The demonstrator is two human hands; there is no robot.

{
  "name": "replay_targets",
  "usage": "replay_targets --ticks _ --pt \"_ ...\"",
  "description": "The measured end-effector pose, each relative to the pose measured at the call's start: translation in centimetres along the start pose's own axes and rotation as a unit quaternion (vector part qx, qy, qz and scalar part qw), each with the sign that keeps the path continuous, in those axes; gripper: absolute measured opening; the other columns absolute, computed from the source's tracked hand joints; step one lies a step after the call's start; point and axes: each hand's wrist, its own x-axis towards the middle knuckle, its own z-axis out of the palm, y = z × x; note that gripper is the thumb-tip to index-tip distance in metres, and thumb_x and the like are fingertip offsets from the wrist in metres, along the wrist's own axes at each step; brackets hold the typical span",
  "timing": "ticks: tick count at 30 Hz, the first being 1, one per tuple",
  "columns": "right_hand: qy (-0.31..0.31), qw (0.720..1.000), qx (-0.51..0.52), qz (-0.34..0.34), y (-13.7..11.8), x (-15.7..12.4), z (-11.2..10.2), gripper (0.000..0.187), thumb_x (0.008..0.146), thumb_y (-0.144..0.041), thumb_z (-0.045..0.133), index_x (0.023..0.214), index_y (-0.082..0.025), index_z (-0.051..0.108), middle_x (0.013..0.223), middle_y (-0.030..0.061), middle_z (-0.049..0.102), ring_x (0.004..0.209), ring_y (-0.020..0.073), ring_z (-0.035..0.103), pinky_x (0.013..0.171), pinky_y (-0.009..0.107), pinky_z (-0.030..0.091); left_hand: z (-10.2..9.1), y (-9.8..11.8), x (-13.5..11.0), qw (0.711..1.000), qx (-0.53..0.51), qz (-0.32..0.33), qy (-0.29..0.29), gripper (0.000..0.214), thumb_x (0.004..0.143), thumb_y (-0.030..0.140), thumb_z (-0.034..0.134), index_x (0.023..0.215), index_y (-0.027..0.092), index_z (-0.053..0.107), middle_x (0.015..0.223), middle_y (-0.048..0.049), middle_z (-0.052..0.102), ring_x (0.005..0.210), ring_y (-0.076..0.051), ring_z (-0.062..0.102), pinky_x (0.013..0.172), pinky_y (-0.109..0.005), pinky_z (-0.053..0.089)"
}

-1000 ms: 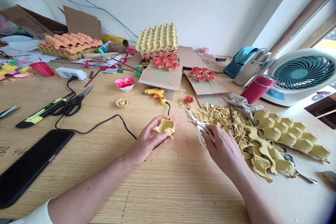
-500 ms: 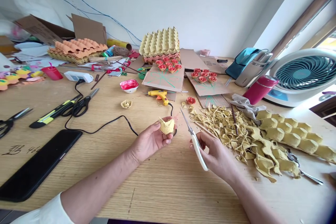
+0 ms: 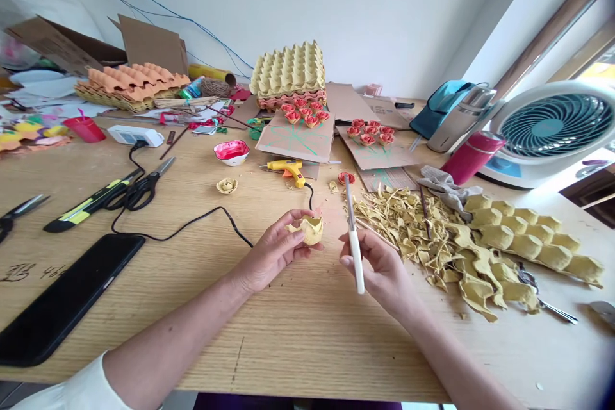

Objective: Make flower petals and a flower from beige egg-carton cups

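In my left hand [image 3: 278, 246] is a yellow egg-carton cup [image 3: 312, 230], held between thumb and fingers with its scalloped rim facing up. White-handled scissors [image 3: 355, 253] rest in my right hand [image 3: 379, 269], blades pointing away from me and looking closed. The blade tips overlap a red-painted carton rose [image 3: 344, 178] in the view; I cannot tell that they touch it. An unpainted carton rose [image 3: 227, 186] sits left of the cup. Beyond my hands lies a yellow glue gun [image 3: 291, 170].
Yellow carton scraps [image 3: 408, 224] and a cut egg tray [image 3: 523, 230] spread on the right. Red roses stand on cardboard sheets [image 3: 298, 138]. A bowl of red paint [image 3: 231, 152], a black phone [image 3: 67, 298], black scissors [image 3: 144, 189] and a fan [image 3: 552, 131] are around.
The cup has turned in my left hand, so its opening shows more. My right hand has shifted slightly left and turned the scissors more upright in the view. The camera view has shifted a little.
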Motion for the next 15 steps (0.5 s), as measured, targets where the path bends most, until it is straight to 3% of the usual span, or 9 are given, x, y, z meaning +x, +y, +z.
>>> replay_targets --ticks 5,15 --pt "0.048 0.994 0.055 -0.078 0.2 0.0 1.0 0.033 0.085 -0.026 0.072 0.113 -0.027 0.056 0.101 0.0009 0.060 0.083 0.0153 0.054 0.075 0.029 0.046 0.5 -0.6 0.0 0.999 0.027 -0.044 -0.006 0.052 0.075 0.050 0.081 0.104 0.016 0.054 0.083 -0.0025 0.069 0.067 -0.013 0.069 0.056 -0.019 0.053" --pt "0.085 0.992 0.009 -0.096 -0.4 0.1 1.8 0.025 0.085 -0.024 0.068 0.106 -0.025 0.053 0.085 -0.0019 0.059 0.077 0.0155 0.055 0.073 0.031 0.046 1.5 -1.3 -0.3 0.994 0.073 -0.083 -0.003 0.053 0.069 0.048 0.085 0.098 0.016 0.052 0.077 0.0010 0.067 0.063 -0.013 0.069 0.054 -0.022 0.055"
